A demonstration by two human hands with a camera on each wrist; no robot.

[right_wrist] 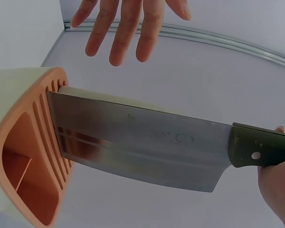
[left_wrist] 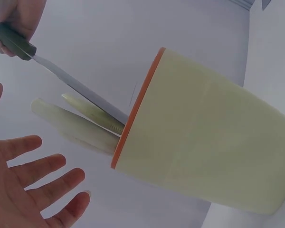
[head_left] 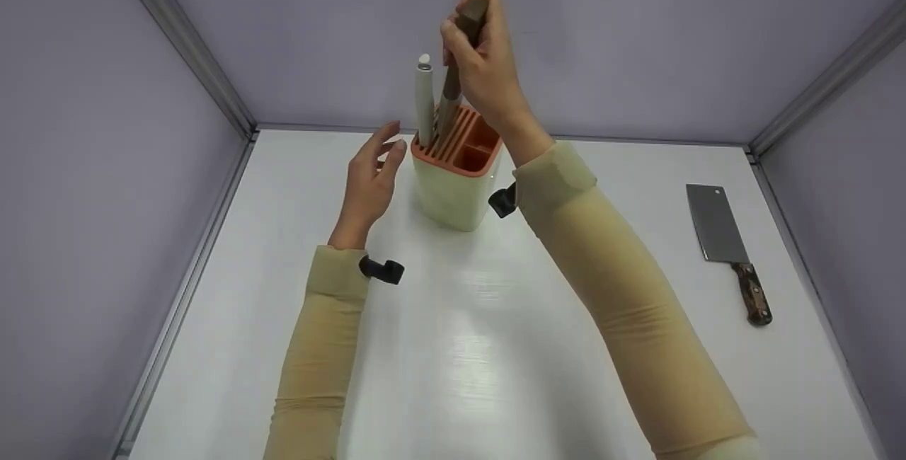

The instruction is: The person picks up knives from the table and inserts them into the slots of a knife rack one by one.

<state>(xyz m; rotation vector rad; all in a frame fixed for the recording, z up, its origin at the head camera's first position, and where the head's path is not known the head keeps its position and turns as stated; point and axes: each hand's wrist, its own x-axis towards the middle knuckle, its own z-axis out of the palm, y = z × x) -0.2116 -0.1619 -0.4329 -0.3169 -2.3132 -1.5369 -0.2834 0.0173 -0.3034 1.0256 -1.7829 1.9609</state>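
My right hand (head_left: 488, 71) grips the dark handle of a cleaver (right_wrist: 142, 137) above the knife block (head_left: 453, 198). The broad blade points down, its end at the slots in the orange top; the right wrist view cannot show how deep it sits. Pale green walls make up the block's body. In its left slots stand pale-handled utensils (left_wrist: 71, 126), one of them showing a white handle (head_left: 425, 99) from above. Just left of the block is my left hand (head_left: 368, 180), fingers spread and holding nothing, apart from the block in the left wrist view (left_wrist: 19, 185).
A second cleaver (head_left: 718, 226) with a brown patterned handle lies flat at the right of the white table (head_left: 453, 375). Grey walls (head_left: 637, 35) with metal edging enclose the table at the back and sides. The block stands near the back wall.
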